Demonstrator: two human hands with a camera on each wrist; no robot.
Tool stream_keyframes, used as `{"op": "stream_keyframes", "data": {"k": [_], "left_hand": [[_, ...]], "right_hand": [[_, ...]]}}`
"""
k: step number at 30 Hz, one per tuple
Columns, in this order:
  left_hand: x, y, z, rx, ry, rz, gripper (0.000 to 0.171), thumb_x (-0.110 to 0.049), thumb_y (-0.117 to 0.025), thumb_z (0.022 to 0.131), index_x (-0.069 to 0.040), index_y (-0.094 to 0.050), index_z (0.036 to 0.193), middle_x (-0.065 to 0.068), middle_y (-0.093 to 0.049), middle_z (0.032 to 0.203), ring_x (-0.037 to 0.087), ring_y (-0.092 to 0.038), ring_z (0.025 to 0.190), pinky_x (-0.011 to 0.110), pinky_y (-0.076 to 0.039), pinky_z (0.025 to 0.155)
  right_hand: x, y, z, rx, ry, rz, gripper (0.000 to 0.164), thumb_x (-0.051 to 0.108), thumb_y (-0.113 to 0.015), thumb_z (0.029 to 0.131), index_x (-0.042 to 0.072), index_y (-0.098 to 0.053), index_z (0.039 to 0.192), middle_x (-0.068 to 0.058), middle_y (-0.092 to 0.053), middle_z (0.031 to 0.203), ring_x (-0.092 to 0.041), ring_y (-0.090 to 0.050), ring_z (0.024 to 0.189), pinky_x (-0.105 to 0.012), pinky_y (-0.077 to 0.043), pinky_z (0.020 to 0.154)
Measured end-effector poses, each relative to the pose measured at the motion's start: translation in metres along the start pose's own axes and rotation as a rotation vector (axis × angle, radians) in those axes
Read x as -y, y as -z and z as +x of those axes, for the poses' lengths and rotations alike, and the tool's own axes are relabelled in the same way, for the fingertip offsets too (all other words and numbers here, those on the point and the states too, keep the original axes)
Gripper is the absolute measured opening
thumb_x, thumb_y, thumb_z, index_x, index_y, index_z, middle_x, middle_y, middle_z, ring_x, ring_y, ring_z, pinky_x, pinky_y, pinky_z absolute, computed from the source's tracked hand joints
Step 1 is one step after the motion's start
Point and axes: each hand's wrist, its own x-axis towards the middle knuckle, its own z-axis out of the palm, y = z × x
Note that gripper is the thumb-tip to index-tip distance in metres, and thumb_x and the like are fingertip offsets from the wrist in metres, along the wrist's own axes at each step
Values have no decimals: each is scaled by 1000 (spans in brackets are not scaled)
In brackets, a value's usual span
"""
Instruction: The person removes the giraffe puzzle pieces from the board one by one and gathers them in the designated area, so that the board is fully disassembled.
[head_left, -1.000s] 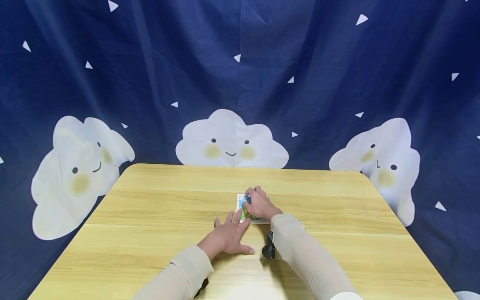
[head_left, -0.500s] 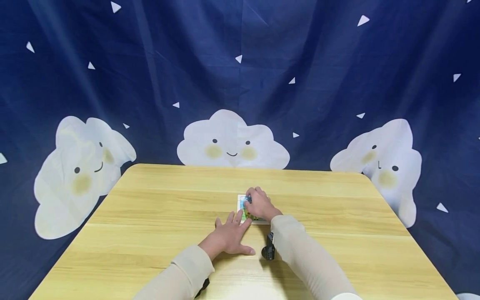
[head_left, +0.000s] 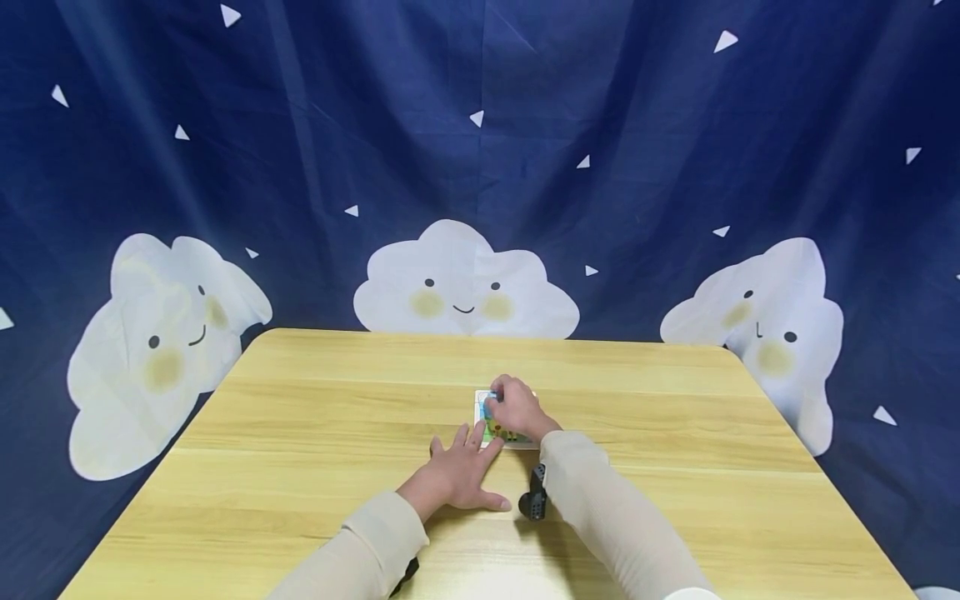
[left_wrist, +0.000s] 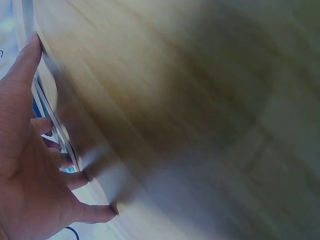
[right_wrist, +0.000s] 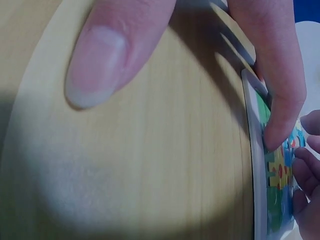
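Note:
A jigsaw puzzle in a white-edged tray [head_left: 477,417] lies flat at mid-table, its picture blue, green and yellow. My left hand [head_left: 459,475] spreads over the tabletop, fingertips at the tray's near left edge, thumb out to the right. In the right wrist view the left index finger [right_wrist: 280,95] reaches over the white rim [right_wrist: 253,165]. My right hand [head_left: 519,410] covers much of the puzzle, its fingers curled down and pinching a small bluish puzzle piece [right_wrist: 299,138]. Yellow pieces with red spots [right_wrist: 280,172] show beside the fingertips. The left wrist view shows the left hand [left_wrist: 30,165] edge-on.
The pale wooden table [head_left: 337,392] has rounded far corners. Behind it hangs a dark blue curtain [head_left: 420,150] with smiling clouds and white triangles. A black wrist camera [head_left: 534,493] sits under the right sleeve, close to the left thumb.
The right hand's fingers have drawn in slightly over the puzzle, and its wrist has shifted a little left. The left hand stays in place.

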Motion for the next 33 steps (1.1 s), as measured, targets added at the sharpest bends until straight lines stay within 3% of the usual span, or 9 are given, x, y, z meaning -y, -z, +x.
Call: {"op": "stream_keyframes", "data": {"k": [11,20,33], "left_hand": [[-1,1,-1,-1,-2,9,98,-80,-50,72,-26,-26,149,14,-16,157,38,-21,141,71,-26,96],[-1,0,3,9,-3,24,96,-78,-51,74,-27,-24,150,13,-13,158,37,-19,142,71,-26,97],[-1,3,-2,13,-6,5,99,-80,-51,72,-24,-26,150,13,-14,157,37,-20,141,71,-25,97]], "right_hand": [[4,-5,1,-32,-28,-25,29,24,-64,90,11,-58,116,-3,-62,97,-19,-56,88,-51,-33,92],[8,-4,0,-49,-65,-16,27,24,-67,88,10,-61,111,1,-60,83,-18,-54,79,-51,-31,92],[8,-10,4,-60,-70,-97,25,32,-69,86,11,-60,96,-1,-54,89,-20,-50,82,-54,-31,93]]}}
